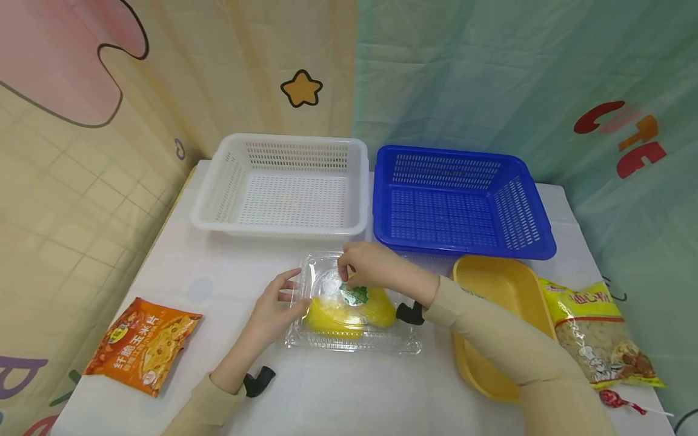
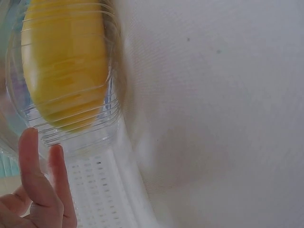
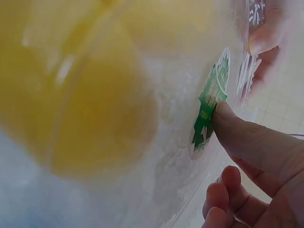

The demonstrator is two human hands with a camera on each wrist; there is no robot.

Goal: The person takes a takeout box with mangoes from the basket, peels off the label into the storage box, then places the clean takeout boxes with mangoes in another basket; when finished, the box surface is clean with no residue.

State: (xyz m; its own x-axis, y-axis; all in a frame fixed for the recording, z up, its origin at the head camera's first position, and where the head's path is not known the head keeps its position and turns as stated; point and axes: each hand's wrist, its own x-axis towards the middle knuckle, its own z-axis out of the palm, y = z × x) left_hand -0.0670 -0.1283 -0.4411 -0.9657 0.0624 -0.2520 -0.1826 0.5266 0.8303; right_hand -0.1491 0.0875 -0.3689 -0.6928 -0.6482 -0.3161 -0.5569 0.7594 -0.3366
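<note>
A clear plastic clamshell box (image 1: 354, 348) lies on the table with smooth, rounded yellow fruit-like pieces (image 2: 66, 61) inside. Its lid carries a green leaf-shaped sticker (image 3: 211, 107). My right hand (image 1: 368, 266) reaches over the lid, and in the right wrist view its thumb (image 3: 256, 137) presses the sticker while the other fingers bend beneath. At the box's left side, my left hand (image 1: 272, 306) steadies it, thumb over the lid's edge. Its fingers (image 2: 35, 175) stretch along the ridged side in the left wrist view.
Behind the box stand a white basket (image 1: 283, 231) and a blue basket (image 1: 463, 248). A yellow tub (image 1: 463, 357) is under the right forearm. To its right lie a pasta bag (image 1: 591, 333) and a red-wrapped lollipop (image 1: 613, 398). An orange snack bag (image 1: 142, 345) lies far left.
</note>
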